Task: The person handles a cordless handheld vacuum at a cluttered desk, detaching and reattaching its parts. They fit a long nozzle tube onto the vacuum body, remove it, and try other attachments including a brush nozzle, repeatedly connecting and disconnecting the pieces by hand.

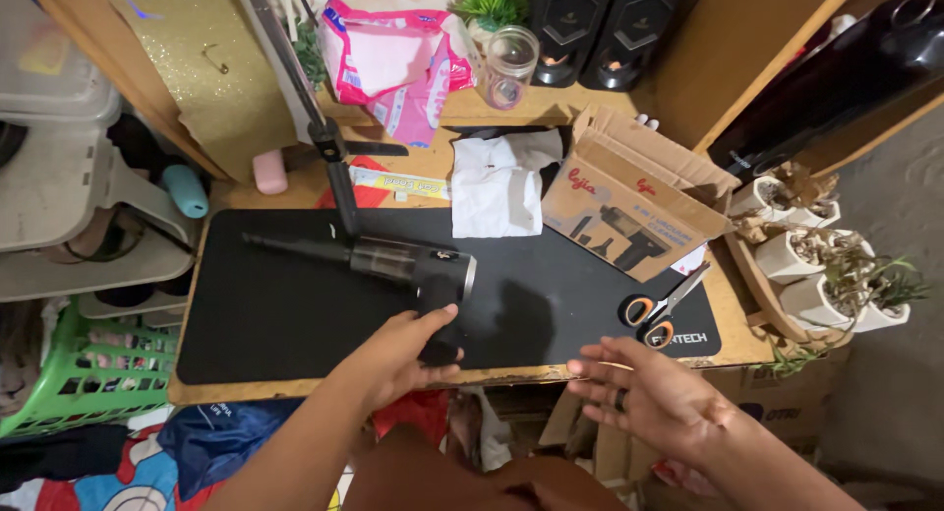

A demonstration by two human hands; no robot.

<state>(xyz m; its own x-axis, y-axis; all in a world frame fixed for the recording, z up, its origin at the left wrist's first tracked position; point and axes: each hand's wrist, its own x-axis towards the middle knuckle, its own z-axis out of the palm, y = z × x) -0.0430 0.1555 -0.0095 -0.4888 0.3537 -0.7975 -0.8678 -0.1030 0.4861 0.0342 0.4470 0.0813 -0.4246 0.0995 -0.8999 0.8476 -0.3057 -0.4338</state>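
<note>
So the left hand (398, 352) has its fingers curled tight round the grip of a black handheld blower (393, 265), a pistol-shaped thing with a long tapered nozzle pointing off to the left. It sits low over the black desk mat (551, 304), near the front edge of the wooden desk (433, 162). The right hand (644, 393) is wide open, fingers spread, palm sort of up, holding nothing, hovering just off the desk's front edge, with a dark ring on one finger.

Orange-handled scissors (657, 314) lie on the mat's right end, just beyond that open hand. Behind them a brown cardboard box (629, 201) lies with flaps open, red lettering and a dark picture of the tool on its face. Beside it on the left there's a crumpled white cloth (500, 184). A thin black stand (329, 137) rises right behind the blower. Further back is a pink and white plastic pack (393, 63), a clear jar (511, 66) and two black speakers (600, 29). White pots with small plants (816, 260) crowd the right edge, and a green basket (88, 368) sits down left.
</note>
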